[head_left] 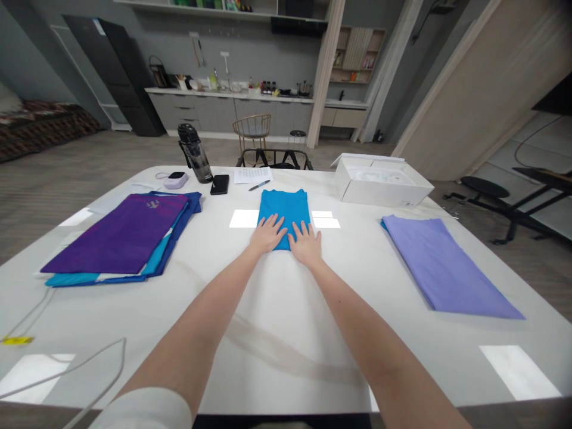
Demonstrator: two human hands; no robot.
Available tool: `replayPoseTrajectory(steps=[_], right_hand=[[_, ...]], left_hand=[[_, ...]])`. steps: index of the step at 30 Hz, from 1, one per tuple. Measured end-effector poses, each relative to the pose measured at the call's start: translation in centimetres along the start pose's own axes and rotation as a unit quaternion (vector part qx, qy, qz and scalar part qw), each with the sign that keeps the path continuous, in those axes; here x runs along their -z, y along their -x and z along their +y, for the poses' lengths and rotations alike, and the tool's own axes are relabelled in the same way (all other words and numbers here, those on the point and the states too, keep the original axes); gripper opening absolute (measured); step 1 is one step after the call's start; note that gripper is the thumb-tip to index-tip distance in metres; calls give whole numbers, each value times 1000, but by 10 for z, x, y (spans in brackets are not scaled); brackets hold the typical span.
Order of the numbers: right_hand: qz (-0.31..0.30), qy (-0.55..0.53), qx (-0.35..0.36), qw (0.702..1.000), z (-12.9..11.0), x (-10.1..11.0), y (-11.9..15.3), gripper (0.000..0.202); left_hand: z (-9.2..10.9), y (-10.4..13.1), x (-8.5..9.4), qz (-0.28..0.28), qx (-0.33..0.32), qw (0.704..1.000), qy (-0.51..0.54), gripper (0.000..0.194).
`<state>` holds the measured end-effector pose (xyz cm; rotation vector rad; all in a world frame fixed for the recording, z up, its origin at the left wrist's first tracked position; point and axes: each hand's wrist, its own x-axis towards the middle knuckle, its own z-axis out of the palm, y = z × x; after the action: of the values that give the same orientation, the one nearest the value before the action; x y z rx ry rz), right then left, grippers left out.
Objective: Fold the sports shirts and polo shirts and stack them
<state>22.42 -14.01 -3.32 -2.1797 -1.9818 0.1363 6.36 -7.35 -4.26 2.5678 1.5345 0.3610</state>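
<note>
Arms (199,325) stretched forward, left hand (267,235) and right hand (305,244) flat, palm-down, fingers (297,230) spread.

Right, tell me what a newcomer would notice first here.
Probably the bright blue folded cloth, mid-picture on the white table, left hand and right hand resting on it. Then the purple cloth topping the pile at left, and the lilac cloth at right.

On table (277,381), centre cloth (286,205) is flanked by cloth stack (116,232) at left, side cloth (447,262) at right. Box (379,192) is set behind side cloth; paper (252,174) is placed behind centre cloth, phone (220,185) left of paper.
</note>
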Motion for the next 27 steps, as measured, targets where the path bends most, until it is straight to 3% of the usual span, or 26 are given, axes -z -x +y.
replayPoseTrajectory(steps=[7, 13, 17, 19, 21, 24, 27], right_hand=[[-38, 15, 26, 999, 4, 6, -1, 65], [-99, -5, 103, 990, 22, 18, 11, 64], [-88, -47, 172, 980, 48, 16, 30, 63], [-52, -90, 186, 977, 60, 13, 37, 60], [24, -152, 163, 975, 68, 9, 41, 56], [135, -213, 51, 966, 74, 6, 42, 51], [117, -181, -20, 976, 71, 9, 41, 46]], left_hand=[[1, 44, 7, -27, -32, 999, -19, 68], [2, 80, 18, -63, -34, 997, -13, 68], [-13, 105, 25, -81, -27, 996, 32, 60], [-23, 113, 24, -79, -6, 994, 77, 58], [-32, 118, 22, -40, 23, 991, 128, 58], [-35, 122, 18, 57, 49, 982, 172, 50], [-29, 120, 21, 94, 47, 986, 131, 38]])
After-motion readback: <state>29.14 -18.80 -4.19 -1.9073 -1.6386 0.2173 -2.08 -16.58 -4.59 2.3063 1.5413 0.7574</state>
